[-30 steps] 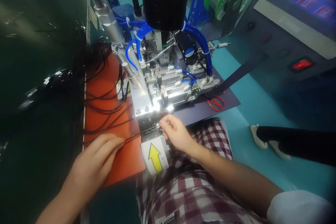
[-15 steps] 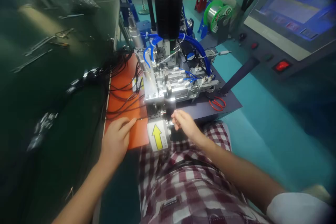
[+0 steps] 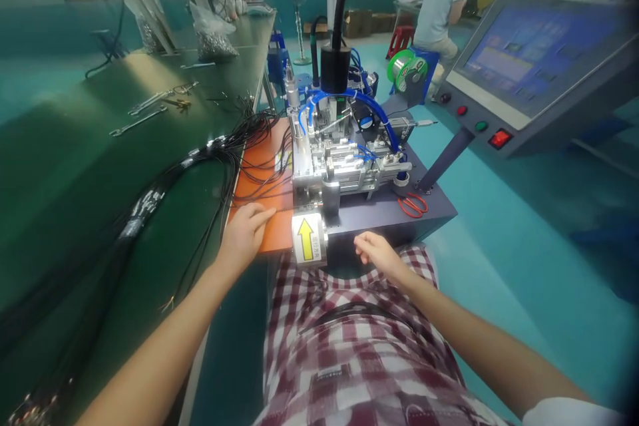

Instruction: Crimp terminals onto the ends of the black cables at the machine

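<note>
My left hand (image 3: 244, 234) is over the orange board, its thumb and forefinger pinched on a thin black cable (image 3: 285, 210). That cable runs right toward the front of the metal machine (image 3: 344, 170). In front of the machine sits a white-labelled cylinder (image 3: 305, 239) with a yellow arrow, just right of my left hand. My right hand (image 3: 378, 254) hangs in front of the dark machine base, apart from the cylinder. Its fingers are curled together; anything between them is hidden.
More black cables (image 3: 219, 146) lie bundled on the green bench (image 3: 200, 113), with wrenches (image 3: 137, 121) behind. Red-handled scissors (image 3: 413, 205) rest on the machine base. A screen panel (image 3: 539, 60) stands at right, and a wire spool (image 3: 407, 70) behind. A seated person (image 3: 442, 6) is farther back.
My right hand has drawn away from the machine front, to the right and toward me. My left hand keeps its pinch on the cable. The head view has tilted up.
</note>
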Tool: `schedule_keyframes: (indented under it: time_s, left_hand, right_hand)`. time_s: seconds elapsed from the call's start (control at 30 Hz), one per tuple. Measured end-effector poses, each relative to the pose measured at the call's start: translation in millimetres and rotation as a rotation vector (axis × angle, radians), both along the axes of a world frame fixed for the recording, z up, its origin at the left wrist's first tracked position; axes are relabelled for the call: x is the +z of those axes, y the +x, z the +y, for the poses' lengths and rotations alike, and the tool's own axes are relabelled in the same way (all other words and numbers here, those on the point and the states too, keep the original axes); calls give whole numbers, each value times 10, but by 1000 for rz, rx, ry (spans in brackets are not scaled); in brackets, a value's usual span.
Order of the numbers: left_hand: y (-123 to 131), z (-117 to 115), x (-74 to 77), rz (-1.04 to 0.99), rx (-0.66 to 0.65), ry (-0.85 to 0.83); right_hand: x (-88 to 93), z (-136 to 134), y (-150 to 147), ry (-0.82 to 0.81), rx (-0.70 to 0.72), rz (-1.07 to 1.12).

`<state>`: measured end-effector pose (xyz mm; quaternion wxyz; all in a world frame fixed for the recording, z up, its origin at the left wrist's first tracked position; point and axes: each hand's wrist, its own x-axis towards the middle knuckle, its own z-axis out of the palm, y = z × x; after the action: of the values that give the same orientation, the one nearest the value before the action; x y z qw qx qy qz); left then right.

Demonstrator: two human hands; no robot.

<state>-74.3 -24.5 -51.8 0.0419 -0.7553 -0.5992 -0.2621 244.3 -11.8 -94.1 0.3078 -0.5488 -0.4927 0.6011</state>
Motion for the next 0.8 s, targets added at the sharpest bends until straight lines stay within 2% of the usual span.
schedule_keyframes:
  time_s: [0.3, 0.57, 0.8]
  left_hand:
    - [-62, 14, -40, 27, 4, 17]
    - [-123, 385, -43, 44, 42, 1]
    - [-130, 412, -67, 44, 25, 8]
  right_hand:
    - [-19, -101, 58, -47, 27, -43]
    - [-120, -152, 12, -96, 49, -34]
    - [-180, -229, 61, -112, 76, -13]
